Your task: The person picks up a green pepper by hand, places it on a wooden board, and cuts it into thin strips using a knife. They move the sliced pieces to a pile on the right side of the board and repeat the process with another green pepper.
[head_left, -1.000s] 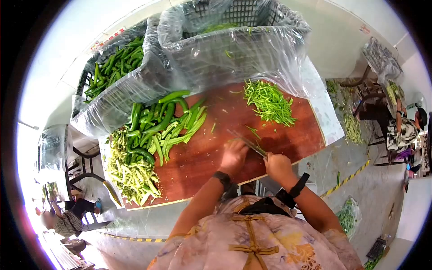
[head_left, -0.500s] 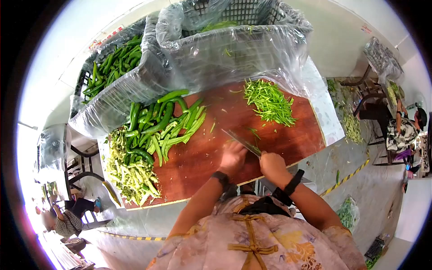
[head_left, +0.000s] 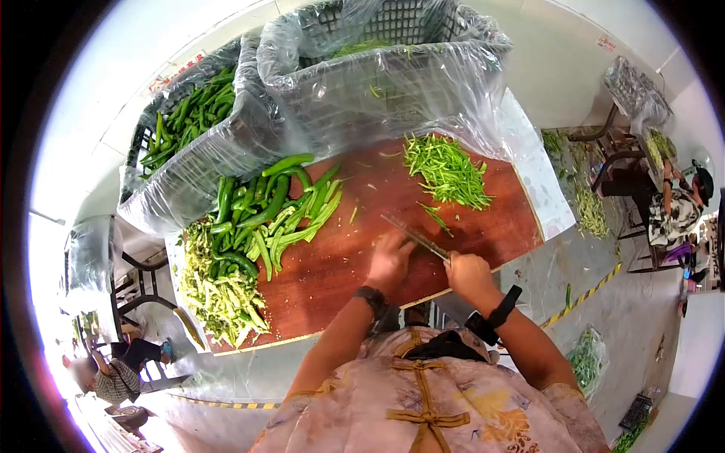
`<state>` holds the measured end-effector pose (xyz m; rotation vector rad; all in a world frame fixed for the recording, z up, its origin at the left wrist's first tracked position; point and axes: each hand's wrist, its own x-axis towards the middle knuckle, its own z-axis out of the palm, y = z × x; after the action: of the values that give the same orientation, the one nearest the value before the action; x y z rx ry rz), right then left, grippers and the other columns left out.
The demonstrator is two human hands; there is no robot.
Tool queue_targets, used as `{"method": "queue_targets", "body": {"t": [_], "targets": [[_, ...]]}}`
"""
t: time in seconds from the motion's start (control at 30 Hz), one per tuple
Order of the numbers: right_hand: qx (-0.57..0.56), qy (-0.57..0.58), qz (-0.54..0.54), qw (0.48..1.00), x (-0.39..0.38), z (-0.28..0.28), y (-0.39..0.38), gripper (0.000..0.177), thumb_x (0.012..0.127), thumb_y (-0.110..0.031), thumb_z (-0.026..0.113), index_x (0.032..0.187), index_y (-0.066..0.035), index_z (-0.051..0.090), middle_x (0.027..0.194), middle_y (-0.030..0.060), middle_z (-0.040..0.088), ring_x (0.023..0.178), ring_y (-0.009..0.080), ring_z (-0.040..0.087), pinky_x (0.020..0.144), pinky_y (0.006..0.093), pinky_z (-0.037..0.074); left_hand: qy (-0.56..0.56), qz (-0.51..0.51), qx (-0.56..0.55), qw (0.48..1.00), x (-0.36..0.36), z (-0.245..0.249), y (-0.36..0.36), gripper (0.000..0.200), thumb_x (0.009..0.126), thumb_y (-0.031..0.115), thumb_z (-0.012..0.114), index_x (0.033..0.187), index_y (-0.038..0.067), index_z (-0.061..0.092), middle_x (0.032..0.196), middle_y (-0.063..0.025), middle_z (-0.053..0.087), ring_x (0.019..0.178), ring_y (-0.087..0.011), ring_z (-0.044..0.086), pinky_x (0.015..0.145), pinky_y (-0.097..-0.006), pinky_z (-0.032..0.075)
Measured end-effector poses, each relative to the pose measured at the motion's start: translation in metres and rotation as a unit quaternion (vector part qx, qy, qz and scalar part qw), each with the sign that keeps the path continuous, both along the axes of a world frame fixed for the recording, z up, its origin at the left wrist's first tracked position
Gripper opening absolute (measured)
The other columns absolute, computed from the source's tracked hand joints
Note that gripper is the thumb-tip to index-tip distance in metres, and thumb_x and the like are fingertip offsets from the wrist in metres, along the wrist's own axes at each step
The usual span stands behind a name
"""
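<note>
The right hand (head_left: 471, 276) had its fingers clamped around the handle of the knife (head_left: 417, 236), which was over the red board (head_left: 325, 281). The knife's long axis ran slanting from this hand to the far left. The left hand (head_left: 388, 260) was at the near-left side of the knife, close to its blade; its fingers were blurred, so I could not tell their state. Green strips (head_left: 436, 217) lay just beyond the knife.
</note>
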<state>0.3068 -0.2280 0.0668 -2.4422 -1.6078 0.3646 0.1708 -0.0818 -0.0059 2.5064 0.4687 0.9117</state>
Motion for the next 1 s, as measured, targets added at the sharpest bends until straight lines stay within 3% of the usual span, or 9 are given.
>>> {"method": "queue_targets", "body": {"t": [0.33, 0.87, 1.0], "targets": [[-0.005, 0.034, 0.004, 0.999, -0.011, 0.012, -0.005, 0.020, 0.085, -0.020, 0.055, 0.081, -0.001, 0.058, 0.064, 0.0216, 0.060, 0.062, 0.0405, 0.061, 0.058, 0.0499, 0.048, 0.055, 0.032, 0.044, 0.997, -0.002, 0.010, -0.003, 0.022, 0.069, 0.005, 0.055, 0.088, 0.011, 0.065, 0.098, -0.0048, 0.061, 0.096, -0.0259, 0.056, 0.079, -0.0416, 0.045], [0.024, 0.031, 0.013, 0.999, -0.006, -0.020, 0.046, 0.024, 0.087, -0.021, 0.052, 0.080, 0.001, 0.059, 0.065, 0.0219, 0.060, 0.062, 0.0399, 0.060, 0.058, 0.0482, 0.049, 0.021, 0.014, 0.024, 0.999, -0.005, -0.011, 0.003, 0.022, 0.072, 0.004, 0.055, 0.091, 0.008, 0.064, 0.099, -0.0079, 0.061, 0.095, -0.0280, 0.057, 0.079, -0.0407, 0.047], [0.057, 0.017, -0.020, 0.998, 0.009, -0.021, 0.027, 0.022, 0.085, -0.022, 0.055, 0.082, -0.001, 0.059, 0.066, 0.0205, 0.060, 0.063, 0.0387, 0.060, 0.058, 0.0479, 0.049, -0.012, 0.015, -0.035, 0.999, -0.006, -0.013, 0.005, 0.020, 0.074, 0.005, 0.056, 0.092, 0.008, 0.064, 0.101, -0.0089, 0.061, 0.095, -0.0301, 0.057, 0.080, -0.0413, 0.047]]}}
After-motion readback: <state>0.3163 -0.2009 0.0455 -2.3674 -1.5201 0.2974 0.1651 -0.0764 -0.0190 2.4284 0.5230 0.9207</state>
